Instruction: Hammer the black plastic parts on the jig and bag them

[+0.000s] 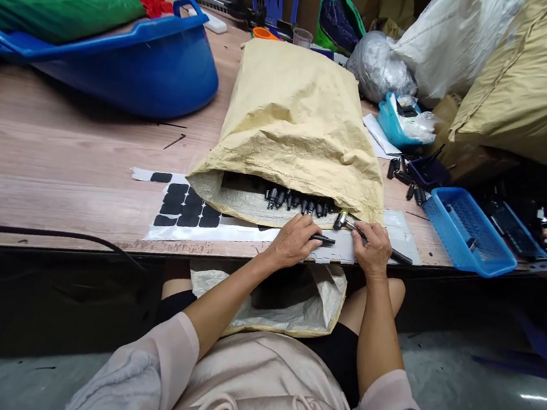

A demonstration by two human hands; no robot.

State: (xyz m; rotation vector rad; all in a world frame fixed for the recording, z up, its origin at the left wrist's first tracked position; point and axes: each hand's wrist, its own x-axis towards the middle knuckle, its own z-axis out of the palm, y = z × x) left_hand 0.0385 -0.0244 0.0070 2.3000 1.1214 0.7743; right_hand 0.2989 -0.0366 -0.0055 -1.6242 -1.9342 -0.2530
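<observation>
My left hand [293, 240] pinches a small black part [324, 239] against the table's front edge. My right hand [373, 246] is closed round the handle of a small metal hammer [340, 220], whose head hovers just right of the part. Right behind both hands lies a tan woven sack [295, 120] on its side. Its mouth is open and several black parts [294, 201] spill from it. A white sheet with black adhesive pads [185, 209] lies left of my left hand.
A big blue tub [135, 66] with green cloth stands at the back left. A blue basket [466, 234] sits at the right edge, with small trays, cables and large bags behind. A black cable [38, 233] runs along the front left. An open bag [285, 304] rests on my lap.
</observation>
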